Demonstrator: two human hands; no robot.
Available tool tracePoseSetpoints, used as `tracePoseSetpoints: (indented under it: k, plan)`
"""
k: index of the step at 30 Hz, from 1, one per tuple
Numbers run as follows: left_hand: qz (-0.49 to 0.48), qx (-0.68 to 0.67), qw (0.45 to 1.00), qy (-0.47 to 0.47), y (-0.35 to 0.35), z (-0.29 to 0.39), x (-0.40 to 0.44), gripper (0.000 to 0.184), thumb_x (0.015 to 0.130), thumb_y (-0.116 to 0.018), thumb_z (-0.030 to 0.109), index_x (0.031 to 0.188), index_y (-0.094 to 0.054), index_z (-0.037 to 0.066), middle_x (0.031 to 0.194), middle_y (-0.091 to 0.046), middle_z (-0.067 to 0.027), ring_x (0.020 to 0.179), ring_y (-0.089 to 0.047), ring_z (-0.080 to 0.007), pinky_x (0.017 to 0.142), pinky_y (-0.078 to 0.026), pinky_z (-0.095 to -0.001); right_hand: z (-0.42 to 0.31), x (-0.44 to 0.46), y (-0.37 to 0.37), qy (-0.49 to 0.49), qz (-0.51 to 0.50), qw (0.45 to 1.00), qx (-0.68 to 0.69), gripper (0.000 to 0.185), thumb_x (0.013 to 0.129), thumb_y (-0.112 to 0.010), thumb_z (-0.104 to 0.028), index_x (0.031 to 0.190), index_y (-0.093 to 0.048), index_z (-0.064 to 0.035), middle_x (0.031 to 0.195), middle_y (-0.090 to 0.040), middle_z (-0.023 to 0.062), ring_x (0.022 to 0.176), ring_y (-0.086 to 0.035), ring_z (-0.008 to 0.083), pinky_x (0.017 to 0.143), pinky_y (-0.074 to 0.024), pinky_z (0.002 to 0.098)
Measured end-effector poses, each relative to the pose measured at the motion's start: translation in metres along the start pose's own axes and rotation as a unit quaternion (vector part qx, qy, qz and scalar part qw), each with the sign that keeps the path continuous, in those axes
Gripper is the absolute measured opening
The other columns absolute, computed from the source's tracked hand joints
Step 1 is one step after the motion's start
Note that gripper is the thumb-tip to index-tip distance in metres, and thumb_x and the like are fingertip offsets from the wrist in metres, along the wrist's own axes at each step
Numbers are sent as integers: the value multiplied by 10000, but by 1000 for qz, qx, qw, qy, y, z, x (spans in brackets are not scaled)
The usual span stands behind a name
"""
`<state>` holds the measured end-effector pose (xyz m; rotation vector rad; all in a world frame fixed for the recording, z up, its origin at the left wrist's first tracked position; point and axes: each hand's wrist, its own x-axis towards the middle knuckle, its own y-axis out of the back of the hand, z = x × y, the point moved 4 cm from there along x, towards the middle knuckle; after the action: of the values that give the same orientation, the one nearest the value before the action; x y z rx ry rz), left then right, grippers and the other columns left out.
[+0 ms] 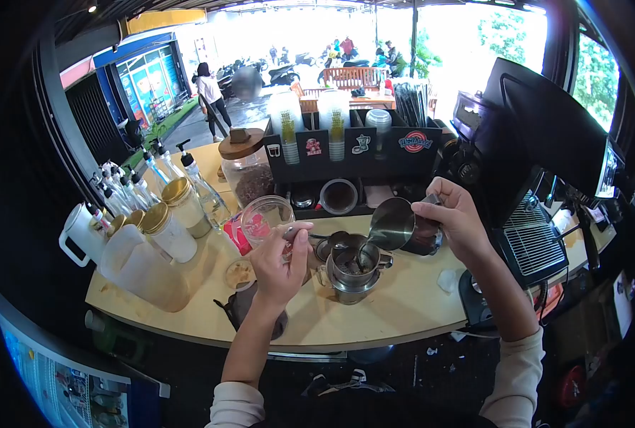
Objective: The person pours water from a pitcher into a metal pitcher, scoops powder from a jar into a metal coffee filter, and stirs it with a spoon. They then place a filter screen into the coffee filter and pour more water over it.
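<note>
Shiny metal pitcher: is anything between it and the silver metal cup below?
Nothing visible blocks it: the pitcher in the right hand tips its spout over the cup. The round metal spoon in the left hand is close, but at the cup's left side.

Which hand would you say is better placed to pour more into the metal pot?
The right hand, I think: it grips the pitcher, which is tipped with its lip over the pot. The left hand is taken up with the spoon.
</note>
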<state>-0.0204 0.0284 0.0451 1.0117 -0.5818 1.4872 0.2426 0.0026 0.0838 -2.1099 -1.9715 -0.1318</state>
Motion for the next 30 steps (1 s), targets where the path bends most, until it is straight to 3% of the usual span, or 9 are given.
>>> tracePoseSetpoints:
  k: [11, 13, 24, 26, 28, 30]
  plan:
    - [-7, -6, 1000, 13, 2, 0, 0, 101, 910, -569, 84, 939, -645, 25, 668, -614, -49, 564, -614, -92, 500, -462, -224, 1, 3, 7, 16, 9, 999, -29, 279, 814, -670, 5, 723, -427, -100, 612, -476, -41, 511, -450, 9, 434, -301, 176]
    - [-6, 0, 1000, -7, 3, 1, 0, 156, 936, -534, 103, 941, -630, -19, 643, -611, -44, 541, -587, -86, 506, -448, -210, 3, 5, 6, 19, 5, 999, -27, 279, 814, -671, 4, 724, -429, -100, 613, -477, -42, 511, -450, 8, 434, -303, 174]
    - [-16, 5, 1000, -13, 7, 3, -3, 145, 930, -543, 95, 944, -630, -20, 689, -632, -59, 565, -606, -92, 523, -456, -215, 1, 11, -4, 30, 11, 999, -5, 278, 816, -672, 7, 733, -425, -93, 662, -531, -18, 594, -588, 46, 490, -490, 182]
    - [-19, 8, 1000, -15, 6, 3, -4, 146, 930, -544, 96, 944, -630, -20, 690, -632, -60, 568, -608, -94, 524, -456, -215, -1, 9, -5, 30, 15, 999, -3, 279, 816, -671, 6, 733, -424, -92, 670, -540, -13, 602, -593, 47, 501, -502, 183]
    - [-4, 1, 1000, -4, 4, 3, -4, 89, 899, -586, 94, 948, -648, 53, 620, -599, -25, 570, -588, -111, 521, -439, -250, -2, 7, -5, 29, 20, 999, -2, 279, 816, -671, 6, 733, -423, -91, 677, -550, -8, 609, -599, 49, 513, -515, 185]
    - [-4, 1, 1000, -10, 2, 2, -4, 85, 897, -588, 92, 945, -648, 56, 614, -598, -23, 570, -587, -112, 525, -440, -251, -2, 6, -1, 38, 30, 999, -6, 283, 815, -674, 6, 731, -422, -94, 680, -562, -1, 586, -578, 46, 483, -474, 180]
